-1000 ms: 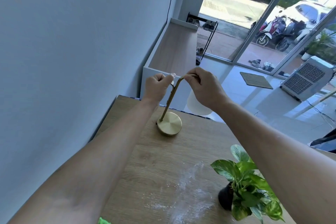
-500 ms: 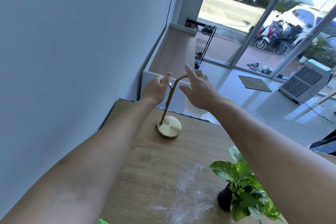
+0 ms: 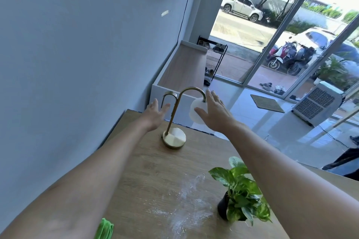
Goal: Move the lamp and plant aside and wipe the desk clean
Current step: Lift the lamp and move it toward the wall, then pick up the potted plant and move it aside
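**A:** What are the hands doing?

**B:** Both are released, fingers spread, grasping nothing. The left hand point(image 3: 156, 111) hovers just left of the lamp's point(image 3: 175, 120) slanted brass stem, and the right hand point(image 3: 212, 111) hovers just right of its white shade point(image 3: 195, 111). I cannot tell whether either palm brushes the lamp; they look just apart from it.

**A:** Where does the lamp stand?

**B:** On the wooden worktop point(image 3: 139, 176), its round brass base point(image 3: 174, 138) close to the far edge, toward the far left corner by the grey wall. The stem leans and arches over, so the shade hangs out past the far edge, above the floor.

**A:** And the other things?

**B:** The plant point(image 3: 241, 193), leafy in a small dark pot, sits near the right edge, under the right forearm. A patch of white powder point(image 3: 184, 207) lies on the worktop between the two arms. A green cloth point(image 3: 104, 229) shows at the near edge.

**A:** What could go wrong?

**B:** By my judgement, the lamp looks top-heavy and leans outward; a knock from either hand could tip it over the far edge. The right forearm passes close above the plant's leaves, so drawing it back low might topple the pot. Dragging the pot through the powder would spread the mess.
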